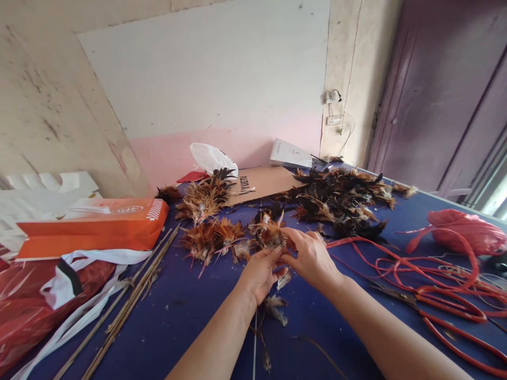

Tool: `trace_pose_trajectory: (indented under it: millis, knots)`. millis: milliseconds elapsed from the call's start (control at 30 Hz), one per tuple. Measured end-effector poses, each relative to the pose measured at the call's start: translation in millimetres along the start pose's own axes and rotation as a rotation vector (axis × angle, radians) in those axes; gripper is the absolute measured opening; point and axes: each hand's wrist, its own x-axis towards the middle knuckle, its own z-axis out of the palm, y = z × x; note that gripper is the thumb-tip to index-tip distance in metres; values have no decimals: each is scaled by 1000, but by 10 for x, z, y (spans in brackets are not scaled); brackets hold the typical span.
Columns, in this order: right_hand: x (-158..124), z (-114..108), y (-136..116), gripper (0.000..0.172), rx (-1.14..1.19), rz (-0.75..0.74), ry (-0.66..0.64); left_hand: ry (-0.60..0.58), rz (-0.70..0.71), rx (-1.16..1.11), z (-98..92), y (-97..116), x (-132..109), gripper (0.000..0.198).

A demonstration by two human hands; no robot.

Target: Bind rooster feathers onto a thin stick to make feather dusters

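Note:
Both hands meet over the middle of the blue table. My left hand [261,274] is closed around the base of a small bunch of brown feathers [273,236]. Pressed close beside it, my right hand [309,256] has its thumb and fingertips pinched at the right side of the same bunch. The fingertips partly hide where the feathers are gripped. Just beyond and to the left lie tied bunches of orange-brown feathers [216,237], with a taller tan bunch [206,198] behind them. A few loose grey feathers [276,309] rest below my hands.
Dark feathers [336,198] are heaped at the back right, beside a cardboard sheet [263,184]. Red-handled scissors [420,301] and tangled red plastic string [380,261] lie on the right, near a string roll [465,231]. Thin sticks [130,295] and an orange bag [91,232] occupy the left.

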Motion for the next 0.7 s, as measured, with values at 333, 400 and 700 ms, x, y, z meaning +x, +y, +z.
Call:
trace_pose_trajectory:
  millis: [333, 400, 700]
  knots:
    - [26, -29, 111, 34, 152, 114, -16, 77, 145, 81, -87, 94, 68, 20]
    - [37, -53, 177, 19, 183, 153, -13, 124, 167, 60, -115, 126, 88, 17]
    - [36, -51, 97, 15, 332, 172, -156, 171, 286, -60, -202, 296, 92, 14]
